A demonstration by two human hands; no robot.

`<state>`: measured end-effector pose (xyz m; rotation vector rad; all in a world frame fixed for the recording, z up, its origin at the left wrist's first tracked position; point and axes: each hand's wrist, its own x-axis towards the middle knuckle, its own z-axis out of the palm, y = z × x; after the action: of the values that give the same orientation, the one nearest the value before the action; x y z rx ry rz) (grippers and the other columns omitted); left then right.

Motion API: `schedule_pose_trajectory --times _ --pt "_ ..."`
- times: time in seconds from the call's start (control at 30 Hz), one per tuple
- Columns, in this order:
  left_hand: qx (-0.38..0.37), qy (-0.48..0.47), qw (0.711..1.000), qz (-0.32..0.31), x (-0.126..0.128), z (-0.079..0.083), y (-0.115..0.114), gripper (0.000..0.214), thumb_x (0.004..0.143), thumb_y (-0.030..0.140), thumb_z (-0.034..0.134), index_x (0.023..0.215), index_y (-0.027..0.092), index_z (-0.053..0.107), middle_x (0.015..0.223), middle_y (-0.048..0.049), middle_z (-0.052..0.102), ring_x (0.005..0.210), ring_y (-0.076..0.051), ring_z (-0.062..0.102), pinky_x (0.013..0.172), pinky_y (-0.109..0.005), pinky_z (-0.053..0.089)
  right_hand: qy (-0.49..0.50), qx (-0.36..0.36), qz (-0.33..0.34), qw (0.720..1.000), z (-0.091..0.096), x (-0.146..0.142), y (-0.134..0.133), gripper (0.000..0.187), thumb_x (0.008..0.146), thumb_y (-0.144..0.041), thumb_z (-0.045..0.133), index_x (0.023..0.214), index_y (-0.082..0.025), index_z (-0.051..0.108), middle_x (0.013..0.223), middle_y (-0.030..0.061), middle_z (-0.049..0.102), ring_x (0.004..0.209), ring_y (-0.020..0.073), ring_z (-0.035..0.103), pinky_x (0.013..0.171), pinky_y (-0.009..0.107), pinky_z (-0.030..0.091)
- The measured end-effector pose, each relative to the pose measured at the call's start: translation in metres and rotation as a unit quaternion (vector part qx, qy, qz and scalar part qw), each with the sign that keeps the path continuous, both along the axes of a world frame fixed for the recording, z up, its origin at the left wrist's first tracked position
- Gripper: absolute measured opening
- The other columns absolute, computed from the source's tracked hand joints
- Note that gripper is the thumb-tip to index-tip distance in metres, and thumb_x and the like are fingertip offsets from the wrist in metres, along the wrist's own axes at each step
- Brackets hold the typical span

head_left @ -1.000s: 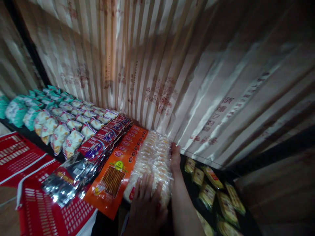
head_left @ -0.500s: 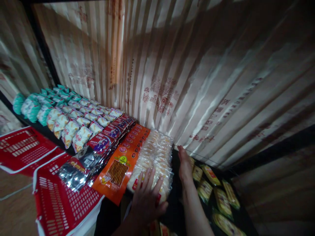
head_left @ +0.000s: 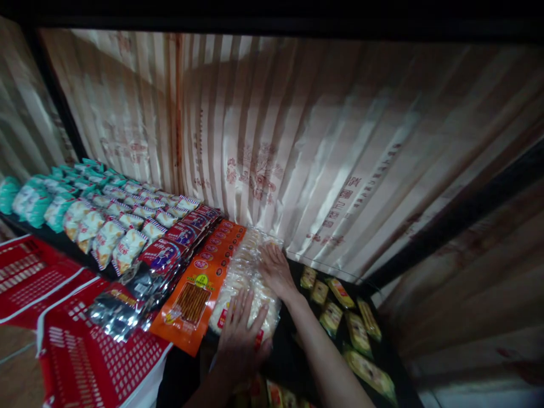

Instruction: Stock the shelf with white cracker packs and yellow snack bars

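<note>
Clear-wrapped packs of pale round snacks lie in a column on the dark shelf. On the near end of the column rests my left hand, palm down with fingers spread. Toward the far end my right hand lies flat on the wrappers, fingers stretched. Neither hand is closed round anything. Directly left of the packs is a large orange snack bag with brown sticks pictured on it. Yellow-green wrapped snacks are scattered right of my right forearm.
Dark red and silver packets, white striped bags and teal bags fill the shelf's left side. Red baskets stand in front. A pleated curtain hangs behind, with a slanting black bar at right.
My right hand has moved left from the gap beside the packs onto their far end. My left hand stays on the near end. The view has shifted a little.
</note>
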<state>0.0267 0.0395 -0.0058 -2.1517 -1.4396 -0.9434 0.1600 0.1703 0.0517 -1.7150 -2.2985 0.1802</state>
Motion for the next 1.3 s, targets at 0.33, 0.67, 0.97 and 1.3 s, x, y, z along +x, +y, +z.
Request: schedule_pose_trajectory --times 0.33,0.67,0.97,1.3 --pt "0.009 0.006 1.000 -0.013 0.002 0.001 0.002 0.056 0.077 0.048 0.052 0.127 0.024 0.049 0.134 -0.0066 0.049 0.128 -0.027 0.036 0.103 -0.039 0.022 -0.074 -0.106 0.016 0.991 -0.005 -0.011 0.030 0.065 0.088 -0.062 0.013 0.143 -0.028 0.018 0.153 0.0012 0.011 0.140 0.0230 0.000 0.111 0.044 0.003" --pt "-0.018 -0.010 1.000 -0.021 0.005 -0.006 0.002 0.059 0.078 0.043 0.055 0.132 0.025 0.043 0.137 -0.0094 0.045 0.130 -0.029 0.033 0.104 -0.043 0.026 -0.045 -0.091 0.006 0.995 -0.009 -0.013 0.067 0.066 0.086 -0.063 0.024 0.143 -0.029 0.022 0.153 0.0021 0.010 0.139 0.0310 -0.003 0.109 0.051 0.001" --pt "-0.033 -0.004 0.999 -0.029 0.004 -0.005 0.002 0.056 0.079 0.041 0.054 0.131 0.024 0.044 0.138 -0.0080 0.045 0.132 -0.028 0.031 0.104 -0.043 0.026 -0.030 -0.110 0.001 0.993 -0.016 -0.014 0.074 0.067 0.086 -0.065 0.020 0.143 -0.030 0.019 0.153 0.0027 0.011 0.139 0.0316 0.002 0.108 0.052 0.003" --pt "-0.043 0.005 0.999 -0.026 0.005 -0.011 0.003 0.056 0.081 0.043 0.051 0.132 0.022 0.043 0.141 -0.0106 0.041 0.131 -0.026 0.034 0.108 -0.043 0.020 -0.035 -0.104 0.111 0.988 -0.005 -0.023 0.052 0.060 0.088 -0.059 0.027 0.141 -0.033 0.023 0.153 -0.0001 0.012 0.139 0.0282 -0.004 0.109 0.053 0.001"
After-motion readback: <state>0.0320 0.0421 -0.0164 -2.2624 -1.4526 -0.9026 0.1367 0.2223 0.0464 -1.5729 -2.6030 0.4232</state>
